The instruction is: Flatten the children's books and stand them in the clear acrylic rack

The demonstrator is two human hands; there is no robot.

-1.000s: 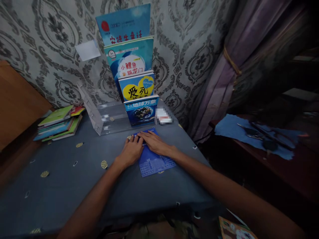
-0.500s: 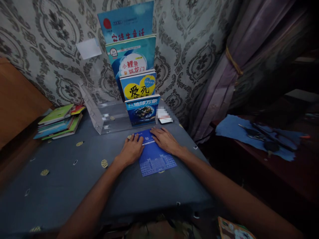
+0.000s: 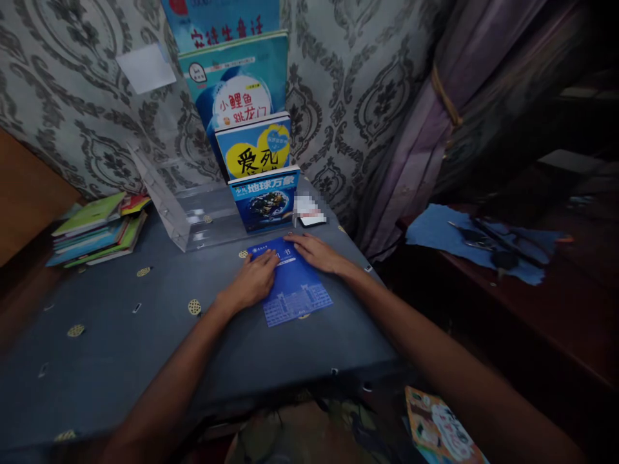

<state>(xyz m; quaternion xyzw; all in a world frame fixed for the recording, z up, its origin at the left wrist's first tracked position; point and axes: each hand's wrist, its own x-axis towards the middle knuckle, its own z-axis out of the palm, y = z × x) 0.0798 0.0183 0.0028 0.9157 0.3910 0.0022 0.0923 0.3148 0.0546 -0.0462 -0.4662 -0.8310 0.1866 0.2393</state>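
A thin blue booklet [image 3: 294, 293] lies flat on the grey cloth-covered table [image 3: 120, 348]. My left hand [image 3: 251, 281] rests on its left edge with the fingers flat and together. My right hand [image 3: 316, 251] lies on its upper right corner, fingers stretched out. Just behind stands a clear tiered book stand [image 3: 193, 212] with several blue children's books upright in it; the front one [image 3: 264, 198] shows a globe.
A stack of green and blue books [image 3: 97, 229] lies at the table's left. A phone [image 3: 309, 214] sits beside the stand. Patterned wallpaper is behind, a purple curtain [image 3: 425, 129] at right. A dark side table holds a blue cloth [image 3: 435, 232] with tools. A colourful book [image 3: 438, 428] lies on the floor.
My right hand has slid from the booklet's top middle to its upper right corner, uncovering the title. The camera has tilted down a little.
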